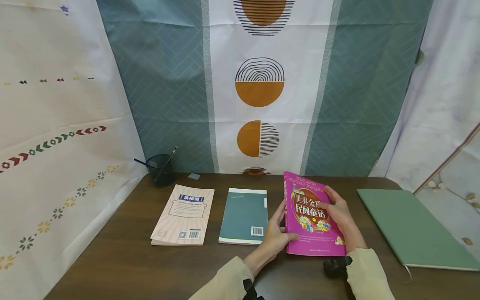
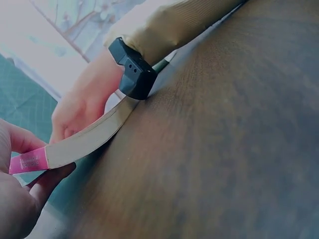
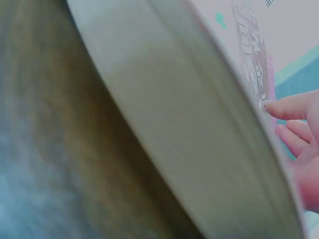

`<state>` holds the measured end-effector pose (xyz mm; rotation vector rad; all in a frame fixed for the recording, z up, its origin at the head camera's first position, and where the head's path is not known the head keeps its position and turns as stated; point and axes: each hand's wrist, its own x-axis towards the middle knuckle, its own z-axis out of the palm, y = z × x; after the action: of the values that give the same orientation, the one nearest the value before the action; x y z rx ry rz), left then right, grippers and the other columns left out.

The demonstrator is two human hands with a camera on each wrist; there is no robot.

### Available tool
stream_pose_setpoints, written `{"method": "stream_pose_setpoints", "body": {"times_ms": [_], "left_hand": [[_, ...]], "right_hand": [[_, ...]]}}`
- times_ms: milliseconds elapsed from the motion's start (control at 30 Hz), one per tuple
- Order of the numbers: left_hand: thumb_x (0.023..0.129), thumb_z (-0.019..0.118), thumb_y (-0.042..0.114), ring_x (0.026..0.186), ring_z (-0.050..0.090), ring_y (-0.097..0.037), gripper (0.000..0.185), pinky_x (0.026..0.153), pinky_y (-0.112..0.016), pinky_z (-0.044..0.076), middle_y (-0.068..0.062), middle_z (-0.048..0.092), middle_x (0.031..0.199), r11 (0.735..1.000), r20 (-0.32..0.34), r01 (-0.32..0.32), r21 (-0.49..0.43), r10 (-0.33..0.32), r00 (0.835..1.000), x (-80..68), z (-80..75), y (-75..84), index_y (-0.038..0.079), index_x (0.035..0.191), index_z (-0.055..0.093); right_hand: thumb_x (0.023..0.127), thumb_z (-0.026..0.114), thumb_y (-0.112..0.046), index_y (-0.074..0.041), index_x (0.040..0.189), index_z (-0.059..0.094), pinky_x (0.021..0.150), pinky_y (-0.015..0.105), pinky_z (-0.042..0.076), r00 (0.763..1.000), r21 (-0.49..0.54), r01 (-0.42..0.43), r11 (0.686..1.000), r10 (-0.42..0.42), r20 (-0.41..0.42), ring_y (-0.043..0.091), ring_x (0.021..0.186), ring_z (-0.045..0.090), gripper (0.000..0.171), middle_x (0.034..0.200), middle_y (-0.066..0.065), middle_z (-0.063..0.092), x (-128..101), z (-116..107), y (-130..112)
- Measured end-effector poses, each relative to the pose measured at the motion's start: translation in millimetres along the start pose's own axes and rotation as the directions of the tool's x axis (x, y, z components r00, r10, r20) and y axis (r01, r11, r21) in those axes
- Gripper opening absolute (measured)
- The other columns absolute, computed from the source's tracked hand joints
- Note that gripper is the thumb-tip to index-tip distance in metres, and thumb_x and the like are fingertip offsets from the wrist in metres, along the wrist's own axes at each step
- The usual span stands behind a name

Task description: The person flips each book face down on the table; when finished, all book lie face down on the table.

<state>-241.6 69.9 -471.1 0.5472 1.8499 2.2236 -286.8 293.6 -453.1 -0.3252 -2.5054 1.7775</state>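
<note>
Both hands pinch magenta book (image 1: 313,216), tilted off counter (image 1: 123,266): left hand (image 1: 275,237) at spine corner, right hand (image 1: 339,212) on cover.

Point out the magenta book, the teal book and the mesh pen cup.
magenta book (image 1: 313,216), head view, front cover centre
teal book (image 1: 243,212), head view, back cover middle
mesh pen cup (image 1: 162,170), head view, side wall
</note>
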Motion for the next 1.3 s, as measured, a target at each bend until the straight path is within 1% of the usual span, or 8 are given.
{"method": "stream_pose_setpoints", "body": {"times_ms": [100, 133, 300, 467, 767, 933, 1067, 1300], "left_hand": [[0.075, 0.062, -0.018, 0.096, 0.071, -0.030, 0.099, 0.073, -0.032, 0.060, -0.008, 0.030, 0.160, 1.000, 0.014, -0.019, 0.015, 0.019, 1.000, 0.0, -0.3, 0.9, 0.026, 0.156, 0.024], [0.076, 0.061, -0.018, 0.096, 0.071, -0.030, 0.099, 0.073, -0.032, 0.060, -0.008, 0.030, 0.161, 1.000, 0.017, -0.022, 0.021, 0.022, 1.000, -0.1, -0.2, 1.4, 0.026, 0.156, 0.024], [0.077, 0.062, -0.016, 0.096, 0.071, -0.027, 0.099, 0.073, -0.029, 0.060, -0.005, 0.028, 0.161, 0.998, 0.000, -0.017, 0.062, 0.017, 1.000, -1.5, -1.2, 2.9, 0.028, 0.156, 0.020], [0.078, 0.062, -0.016, 0.097, 0.071, -0.029, 0.098, 0.074, -0.030, 0.060, -0.007, 0.027, 0.162, 0.997, -0.001, -0.034, 0.071, 0.034, 0.999, -2.2, -3.1, 1.3, 0.024, 0.157, 0.019], [0.077, 0.063, -0.015, 0.091, 0.073, -0.029, 0.097, 0.070, -0.026, 0.060, -0.009, 0.032, 0.160, 0.991, 0.018, -0.071, 0.118, 0.069, 0.997, -1.2, -3.5, 0.7, 0.025, 0.156, 0.022], [0.076, 0.062, -0.015, 0.089, 0.073, -0.030, 0.099, 0.068, -0.026, 0.059, -0.007, 0.032, 0.160, 0.989, 0.031, -0.078, 0.126, 0.075, 0.997, -0.1, -3.9, -0.1, 0.027, 0.156, 0.022], [0.076, 0.062, -0.014, 0.089, 0.073, -0.029, 0.100, 0.067, -0.026, 0.059, -0.006, 0.030, 0.161, 0.987, 0.056, -0.098, 0.131, 0.091, 0.994, 2.0, -4.2, -1.0, 0.028, 0.156, 0.020], [0.075, 0.060, -0.014, 0.096, 0.072, -0.029, 0.101, 0.067, -0.027, 0.060, -0.006, 0.031, 0.160, 0.985, 0.073, -0.119, 0.127, 0.111, 0.991, -1.1, -2.0, -1.5, 0.030, 0.156, 0.018]], "right_hand": [[0.097, 0.055, -0.019, -0.015, 0.158, 0.007, 0.114, 0.055, 0.032, 1.000, -0.027, -0.016, 1.000, 0.016, 0.012, 0.042, 0.148, 0.018, 0.078, 0.164, 0.017, 0.011, -2.0, 3.9, -6.2], [0.097, 0.054, -0.019, -0.015, 0.158, 0.005, 0.113, 0.055, 0.034, 1.000, -0.046, -0.020, 0.999, 0.021, 0.017, 0.043, 0.146, 0.021, 0.078, 0.164, 0.019, 0.011, -3.1, 5.0, -8.5], [0.097, 0.056, -0.025, -0.013, 0.158, 0.004, 0.096, 0.037, 0.051, 0.998, -0.123, 0.009, 0.992, -0.002, 0.057, 0.043, 0.135, 0.036, 0.081, 0.161, 0.025, 0.015, -7.7, 12.3, -19.2], [0.097, 0.058, -0.029, -0.009, 0.158, 0.008, 0.079, 0.021, 0.048, 0.995, -0.151, 0.047, 0.987, -0.034, 0.089, 0.040, 0.126, 0.043, 0.081, 0.157, 0.028, 0.021, -8.5, 21.8, -24.3], [0.097, 0.058, -0.031, -0.013, 0.158, 0.010, 0.106, 0.051, 0.042, 0.988, -0.150, 0.112, 0.982, -0.094, 0.118, 0.041, 0.133, 0.039, 0.080, 0.158, 0.027, 0.022, -14.8, 34.2, -38.9], [0.096, 0.059, -0.033, -0.020, 0.158, 0.012, 0.105, 0.047, 0.044, 0.977, -0.108, 0.158, 0.982, -0.139, 0.162, 0.038, 0.132, 0.040, 0.079, 0.156, 0.024, 0.029, -21.3, 43.1, -53.9], [0.094, 0.061, -0.034, -0.025, 0.158, 0.012, 0.107, 0.051, 0.043, 0.973, -0.064, 0.153, 0.986, -0.139, 0.185, 0.041, 0.140, 0.032, 0.081, 0.161, 0.021, 0.019, -28.0, 48.0, -65.2], [0.094, 0.061, -0.032, -0.024, 0.158, 0.013, 0.109, 0.053, 0.041, 0.977, -0.059, 0.173, 0.983, -0.163, 0.138, 0.043, 0.147, 0.022, 0.080, 0.163, 0.020, 0.015, -35.1, 56.8, -70.1]]}}
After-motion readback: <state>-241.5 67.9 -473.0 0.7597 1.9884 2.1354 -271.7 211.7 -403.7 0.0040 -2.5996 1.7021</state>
